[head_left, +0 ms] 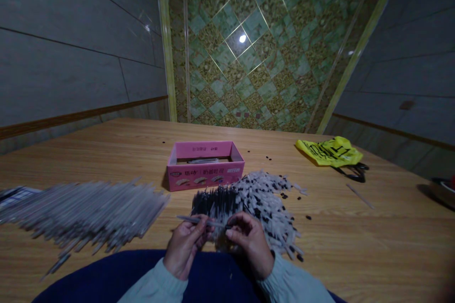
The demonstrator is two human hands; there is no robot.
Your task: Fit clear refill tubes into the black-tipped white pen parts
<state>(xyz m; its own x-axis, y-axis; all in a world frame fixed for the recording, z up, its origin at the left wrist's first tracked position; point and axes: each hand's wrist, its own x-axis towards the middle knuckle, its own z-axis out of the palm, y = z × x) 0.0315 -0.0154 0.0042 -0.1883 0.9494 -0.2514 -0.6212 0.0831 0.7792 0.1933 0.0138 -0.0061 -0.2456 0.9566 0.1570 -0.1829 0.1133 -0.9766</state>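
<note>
My left hand (189, 240) pinches a thin, translucent stick-like tube (188, 219), which lies nearly level and points to the right. At the tube's right end, my right hand (250, 236) has its thumb and finger closed on a small black piece (228, 227). Whether the piece is fitted on the tube or only touches it, I cannot tell. Just beyond my hands stands a dense bunch of dark thin sticks (215, 200). Beside it, to the right, spreads a heap of small whitish and black pieces (272, 213). A large pile of similar translucent tubes (95, 208) lies to the left.
An open pink box (206, 177) with some thin sticks inside stands behind the bunch. At the back right lies a yellow bag (329, 151) with black print, a black strap-like item (353, 172) beside it. One loose tube (360, 196) and a dark bowl-like object (442, 193) are farther right.
</note>
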